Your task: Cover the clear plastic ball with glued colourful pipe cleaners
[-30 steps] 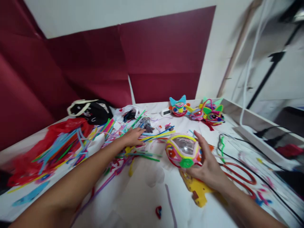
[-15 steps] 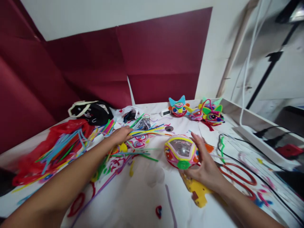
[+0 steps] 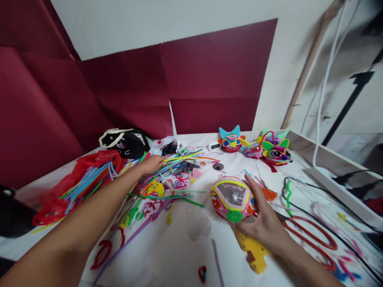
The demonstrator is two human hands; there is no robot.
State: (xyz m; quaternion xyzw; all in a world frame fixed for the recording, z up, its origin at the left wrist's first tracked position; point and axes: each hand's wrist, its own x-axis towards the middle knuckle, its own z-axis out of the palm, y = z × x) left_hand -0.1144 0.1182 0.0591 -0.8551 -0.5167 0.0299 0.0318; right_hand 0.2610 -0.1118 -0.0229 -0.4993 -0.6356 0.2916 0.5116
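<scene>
My right hand is closed around the side of a round ornament with a clear window, yellow and pink trim and a green disc at its lower front. A yellow glue gun lies partly hidden beneath that hand. Farther back on the left, my left hand is closed on a bundle of coloured pipe cleaners, whose ends point right. Its fingertips are only partly visible. Below it lies a messy pile of pipe cleaners and small coloured pieces, including a pink heart.
Several finished animal-like ornaments stand at the back right, beside a small white digital display. Red-handled scissors, a black cable and a power strip lie right. A red plastic bag and black pouch sit left.
My left hand has moved back and slightly left with the bundle, uncovering the pink heart. The right hand keeps hold of the ornament. The whole view has shifted slightly left.
</scene>
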